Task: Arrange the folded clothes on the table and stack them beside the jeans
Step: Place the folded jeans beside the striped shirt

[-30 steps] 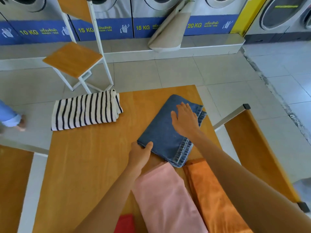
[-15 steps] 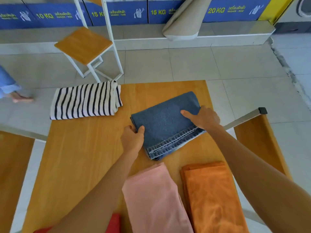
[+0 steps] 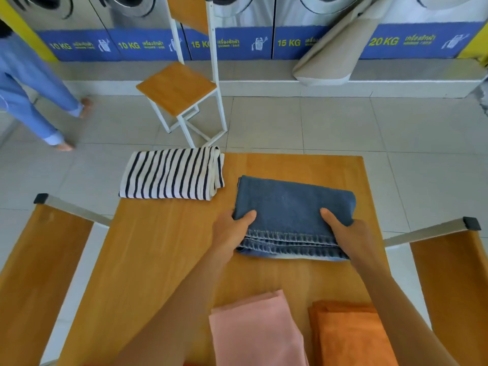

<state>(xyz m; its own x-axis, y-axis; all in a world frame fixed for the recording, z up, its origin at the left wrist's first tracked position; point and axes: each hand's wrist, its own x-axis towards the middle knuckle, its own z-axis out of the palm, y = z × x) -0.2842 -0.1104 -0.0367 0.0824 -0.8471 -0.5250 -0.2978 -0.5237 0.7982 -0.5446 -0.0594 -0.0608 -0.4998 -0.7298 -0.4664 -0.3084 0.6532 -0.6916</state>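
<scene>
Squarely between both hands, the folded jeans [image 3: 293,207] lie on the table [image 3: 163,247]; the left hand [image 3: 232,233] and right hand [image 3: 348,236] each clasp a near corner, thumbs on top, the striped garment [image 3: 171,177] just beside.

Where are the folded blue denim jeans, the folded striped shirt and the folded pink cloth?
folded blue denim jeans [image 3: 293,204], head view, top panel
folded striped shirt [image 3: 169,175], head view, middle
folded pink cloth [image 3: 256,331], head view, top face
</scene>
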